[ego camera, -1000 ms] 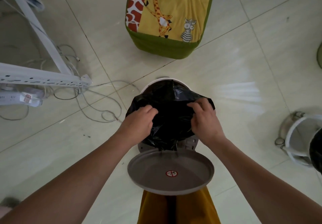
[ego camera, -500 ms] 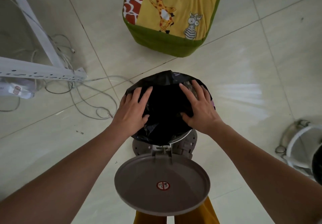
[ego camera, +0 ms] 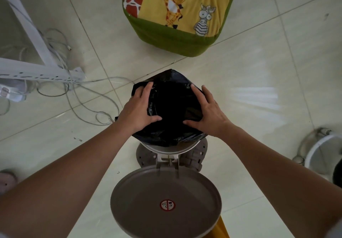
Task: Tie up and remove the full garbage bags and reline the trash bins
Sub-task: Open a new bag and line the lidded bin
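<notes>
nearest of all, at the bottom edge, a strip of mustard-yellow cloth (ego camera: 221, 228) showed just beneath the round grey plastic lid (ego camera: 166, 203) of the bin, which was flipped open toward the person, its inside face up and bearing a small red-ringed round sticker (ego camera: 167, 205). the lid hung from a hinge on the near side of the white-rimmed pedal trash bin (ego camera: 167, 150), whose grey perforated base showed below the rim on the pale tiled floor (ego camera: 259, 89). two bare forearms reached in from the lower corners.

over the mouth of the bin lay the black plastic garbage bag (ego camera: 173, 106), draped across the opening, with its edge spilling over the near rim and rising in a crumpled peak at the far side. the left hand (ego camera: 138, 111) lay flat on the left side of the bag, fingers straight and slightly spread, thumb stretched inward across the plastic. the right hand (ego camera: 207, 113) mirrored it on the right side, fingers spread, thumb pointing inward. neither hand pinched the plastic; both pressed on it.

at the right edge stood part of a second white round bin (ego camera: 318, 154). to the left, loose white cables (ego camera: 87, 99) trailed over the tiles near a white perforated metal frame (ego camera: 37, 71). farthest away sat a green and yellow cushion printed with a giraffe and a zebra (ego camera: 181, 12).
</notes>
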